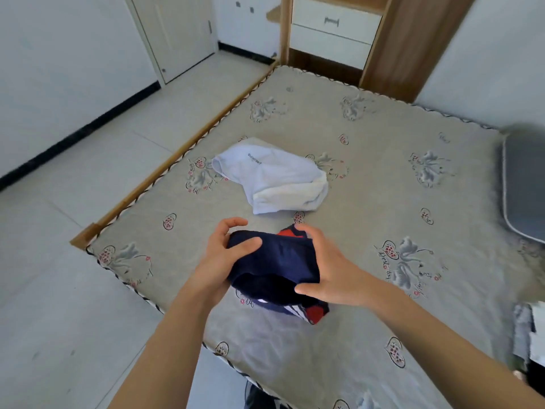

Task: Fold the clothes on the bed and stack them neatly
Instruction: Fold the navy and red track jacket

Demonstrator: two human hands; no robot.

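Item 1: navy garment [277, 261], dark blue with red and white striped parts showing at its far edge and at its lower right corner. Bunched, partly folded; held over the near part of the bed [368, 178], its lower end touching or just above the mattress, which of the 2 cannot be told.

Item 2: left hand [227, 255]. At the garment's left end, thumb pressed on top of the cloth, the other fingers curled and raised above it. Gripping the navy garment.

Item 3: right hand [327, 267]. Laid over the garment's right side, fingertips on the far edge near the red patch, thumb hooked under the near fold. Closed on the navy garment.

Item 4: pale blue garment [274, 175]. Lying loosely folded on the mattress beyond the hands, apart from the navy garment; small dark lettering on its upper face, a white layer showing at its near right edge.

Item 5: bed. Grey-beige mattress with printed floral motifs, braided edging, wooden frame along its left side.

Item 6: grey cushion [525, 184]. On the mattress at the right edge of view, partly cut off.

Item 7: wooden cabinet [336, 31] with white drawers, beyond the far end of the bed.
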